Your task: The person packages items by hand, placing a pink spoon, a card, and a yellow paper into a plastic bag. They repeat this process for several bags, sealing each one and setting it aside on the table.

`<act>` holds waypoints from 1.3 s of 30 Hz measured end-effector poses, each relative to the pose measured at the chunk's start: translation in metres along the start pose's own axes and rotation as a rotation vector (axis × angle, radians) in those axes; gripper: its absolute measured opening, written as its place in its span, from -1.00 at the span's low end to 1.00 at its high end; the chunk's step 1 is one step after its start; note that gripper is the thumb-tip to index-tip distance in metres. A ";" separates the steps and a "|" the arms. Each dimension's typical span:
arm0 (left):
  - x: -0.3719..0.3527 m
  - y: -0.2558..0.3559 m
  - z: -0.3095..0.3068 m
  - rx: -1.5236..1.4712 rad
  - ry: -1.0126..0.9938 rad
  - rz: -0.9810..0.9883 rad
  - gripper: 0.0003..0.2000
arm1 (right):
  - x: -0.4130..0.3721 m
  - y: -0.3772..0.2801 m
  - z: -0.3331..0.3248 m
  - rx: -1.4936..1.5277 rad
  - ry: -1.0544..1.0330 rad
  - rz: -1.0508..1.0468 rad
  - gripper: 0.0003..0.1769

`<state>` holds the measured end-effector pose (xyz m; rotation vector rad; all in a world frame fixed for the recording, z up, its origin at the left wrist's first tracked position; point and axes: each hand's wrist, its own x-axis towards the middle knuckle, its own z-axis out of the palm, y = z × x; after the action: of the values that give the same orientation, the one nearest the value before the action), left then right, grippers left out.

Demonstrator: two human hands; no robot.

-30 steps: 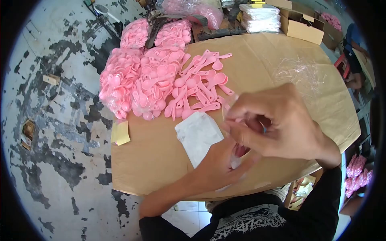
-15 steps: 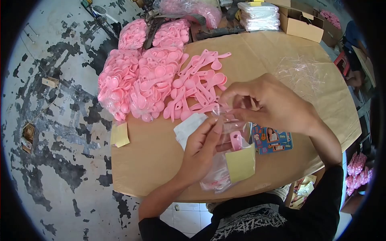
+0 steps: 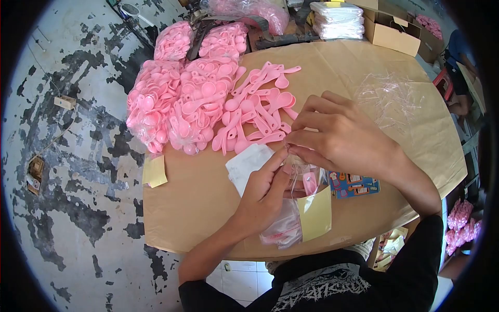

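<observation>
My left hand [image 3: 262, 195] is closed around a clear plastic bag [image 3: 297, 167], thumb and fingers pinching near its top. A pink spoon [image 3: 310, 183] shows through the plastic, mostly hidden. At the bag's upper end my right hand [image 3: 340, 138] pinches with its fingertips against the left ones; anything thin between them is too small to make out. A yellow paper [image 3: 316, 214] hangs below the spoon, beside clear plastic bags [image 3: 281, 226] with pink print. Loose pink spoons [image 3: 260, 112] lie just beyond my hands. White paper slips [image 3: 247, 165] are partly behind my left hand.
Bulging bags of pink spoons [image 3: 156, 104] stand at the table's left. Blue printed cards [image 3: 356, 185] lie under my right forearm. Thin clear strips [image 3: 390, 99] are scattered at right. Behind are stacked plastic packs [image 3: 339, 22] and a cardboard box [image 3: 392, 34]. Another person [image 3: 460, 57] is at far right.
My right hand has shifted slightly, its fingertips now meeting my left fingertips at the bag's top. The yellow paper has turned a little more upright.
</observation>
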<state>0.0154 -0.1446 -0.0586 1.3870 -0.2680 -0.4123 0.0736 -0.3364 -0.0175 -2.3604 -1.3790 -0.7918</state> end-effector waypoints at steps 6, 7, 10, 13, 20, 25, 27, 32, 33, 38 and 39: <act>0.002 -0.001 -0.003 -0.016 0.002 -0.068 -0.59 | -0.002 0.002 0.005 -0.025 -0.019 -0.043 -0.85; 0.002 0.003 -0.004 -0.031 -0.007 -0.087 -0.59 | -0.002 0.002 0.006 -0.006 -0.016 -0.042 -0.85; 0.003 0.005 -0.007 -0.069 -0.020 -0.131 -0.60 | -0.002 0.001 0.005 -0.011 -0.053 -0.042 -0.83; 0.003 0.000 -0.008 -0.010 -0.028 -0.072 -0.59 | -0.001 0.001 0.006 0.002 -0.028 -0.033 -0.80; 0.007 0.003 -0.010 -0.103 -0.002 -0.071 -0.53 | 0.001 0.002 0.001 -0.001 0.066 0.041 -0.78; 0.005 0.001 -0.010 0.042 0.016 -0.086 -0.55 | 0.000 0.002 0.003 0.049 0.027 0.014 -0.80; 0.005 -0.004 -0.012 0.105 -0.011 -0.064 -0.56 | -0.002 0.001 0.007 0.067 0.022 0.008 -0.81; 0.004 -0.001 -0.012 0.186 -0.052 -0.068 -0.59 | -0.002 -0.002 0.009 0.080 0.000 -0.023 -0.83; 0.004 0.000 -0.012 0.159 -0.057 -0.066 -0.58 | -0.003 -0.001 0.010 0.083 -0.005 -0.024 -0.83; 0.005 -0.002 -0.012 0.148 -0.097 -0.076 -0.66 | -0.004 0.000 0.010 0.099 -0.096 -0.028 -0.83; 0.005 -0.002 -0.012 0.149 -0.104 -0.098 -0.65 | -0.004 0.000 0.010 0.101 -0.104 -0.034 -0.84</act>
<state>0.0248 -0.1364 -0.0633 1.5313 -0.3221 -0.5552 0.0756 -0.3341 -0.0277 -2.3356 -1.4671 -0.6013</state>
